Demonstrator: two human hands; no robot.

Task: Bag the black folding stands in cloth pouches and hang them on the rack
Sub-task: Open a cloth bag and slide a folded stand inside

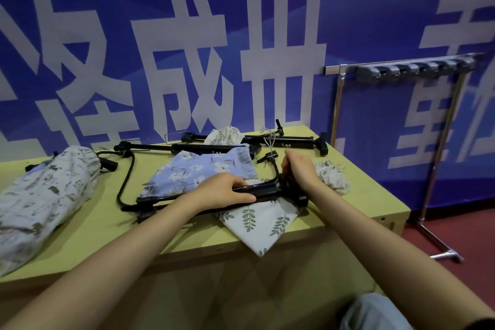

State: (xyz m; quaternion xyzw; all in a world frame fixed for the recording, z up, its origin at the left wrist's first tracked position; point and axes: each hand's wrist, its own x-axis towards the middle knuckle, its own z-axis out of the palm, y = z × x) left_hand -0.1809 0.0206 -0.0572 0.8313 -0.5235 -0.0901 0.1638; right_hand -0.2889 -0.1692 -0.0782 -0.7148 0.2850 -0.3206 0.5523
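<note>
A black folding stand (160,199) lies across the middle of the green table (88,233). My left hand (227,190) grips its bar from above. My right hand (300,169) holds the stand's right end, fingers curled round the joint. Under the stand lie a blue flowered pouch (192,171) and a white leaf-print pouch (261,225) that hangs over the table's front edge. Two more black stands (187,146) (289,139) lie at the back. A filled grey-print pouch (45,195) rests at the left. The metal rack (401,69) stands to the right.
Another white leaf pouch (227,134) lies at the back, and a crumpled pale pouch (333,177) sits beside my right wrist. The rack's feet (442,252) stretch over the red floor. A blue banner with white characters (187,48) covers the wall behind.
</note>
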